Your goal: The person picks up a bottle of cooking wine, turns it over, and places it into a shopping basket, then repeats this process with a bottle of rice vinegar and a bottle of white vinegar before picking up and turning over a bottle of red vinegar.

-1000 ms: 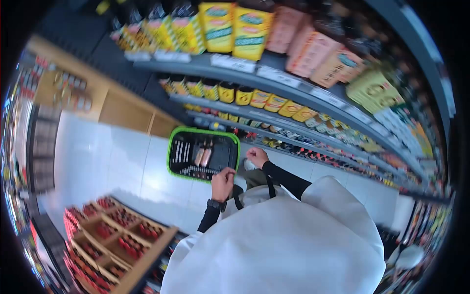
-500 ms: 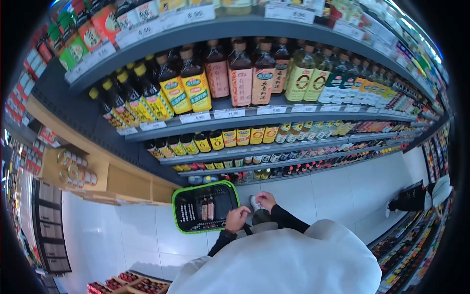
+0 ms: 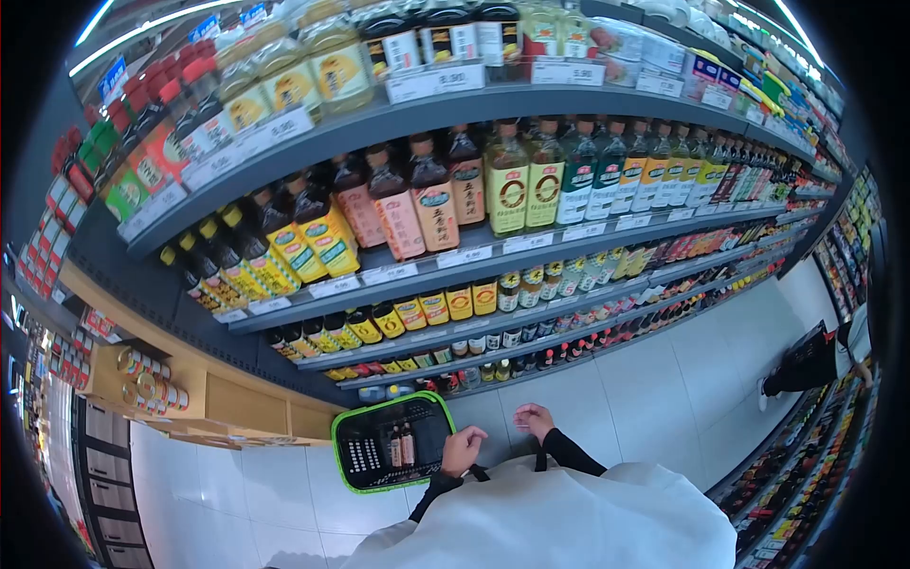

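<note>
My left hand (image 3: 463,450) is held in front of my body, beside the right edge of a black shopping basket (image 3: 439,402) with a green rim. Its fingers are loosely bent, with nothing visible in them. Two small dark bottles with pink labels (image 3: 402,446) lie side by side in the basket. To the right, my right hand (image 3: 534,420) hovers over the floor, fingers loosely extended and holding nothing I can see. Both hands are apart from the shelves. Cooking wine bottles with pink labels (image 3: 394,224) stand on the shelf ahead.
Long grey shelves (image 3: 531,254) of sauce and oil bottles with price tags curve across the view. A wooden display unit (image 3: 246,379) with jars stands at left. At the far right, a person (image 3: 806,365) with a dark basket stands in the aisle beside another shelf.
My view has tilted up, so the upper shelf shows more and the shelves appear lower and further left. My hands have moved slightly, and the right hand's fingers have loosened.
</note>
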Action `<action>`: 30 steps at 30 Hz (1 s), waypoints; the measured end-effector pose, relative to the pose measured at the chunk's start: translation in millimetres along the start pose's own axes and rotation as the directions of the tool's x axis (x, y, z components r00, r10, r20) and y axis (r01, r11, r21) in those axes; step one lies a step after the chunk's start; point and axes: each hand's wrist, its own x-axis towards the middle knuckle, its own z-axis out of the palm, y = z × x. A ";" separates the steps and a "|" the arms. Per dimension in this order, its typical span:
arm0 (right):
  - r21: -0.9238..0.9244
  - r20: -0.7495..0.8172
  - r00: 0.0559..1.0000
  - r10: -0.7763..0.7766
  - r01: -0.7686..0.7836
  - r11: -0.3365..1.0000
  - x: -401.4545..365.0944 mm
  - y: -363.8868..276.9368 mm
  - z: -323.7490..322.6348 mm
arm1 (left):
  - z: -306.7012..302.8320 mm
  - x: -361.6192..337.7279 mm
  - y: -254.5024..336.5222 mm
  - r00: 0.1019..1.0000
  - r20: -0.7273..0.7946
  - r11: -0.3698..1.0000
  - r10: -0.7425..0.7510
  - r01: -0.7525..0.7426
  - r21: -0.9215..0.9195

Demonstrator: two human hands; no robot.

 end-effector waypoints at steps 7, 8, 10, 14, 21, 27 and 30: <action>-0.004 0.209 0.959 -0.194 0.199 0.980 23.3 -84.8 -41.4 | 63.7 53.9 20.5 0.994 -0.086 0.998 0.061 -0.063 -0.019; -0.010 0.240 0.946 -0.219 0.227 0.974 22.1 -100.4 -48.5 | 74.8 62.4 28.5 0.994 -0.089 0.998 0.069 -0.069 -0.006; -0.004 0.340 0.885 -0.319 0.341 0.940 31.6 -128.9 -69.1 | 93.0 88.6 50.9 0.993 -0.092 0.997 0.072 -0.071 0.018; -0.056 0.380 0.871 -0.310 0.356 0.933 38.6 -178.7 -113.3 | 129.5 129.8 110.2 0.998 -0.049 0.999 0.034 -0.034 0.000; -0.032 0.348 0.877 -0.332 0.365 0.931 23.0 -236.0 -172.6 | 177.4 175.0 145.2 0.996 -0.065 0.998 0.062 -0.063 -0.021; -0.010 0.434 0.756 -0.489 0.547 0.837 23.0 -303.0 -194.5 | 200.0 181.3 151.1 0.998 -0.037 0.999 0.046 -0.047 -0.025; -0.027 0.449 0.693 -0.564 0.641 0.767 6.4 -350.8 -193.8 | 209.6 184.5 154.6 0.999 0.002 0.999 0.050 -0.050 -0.016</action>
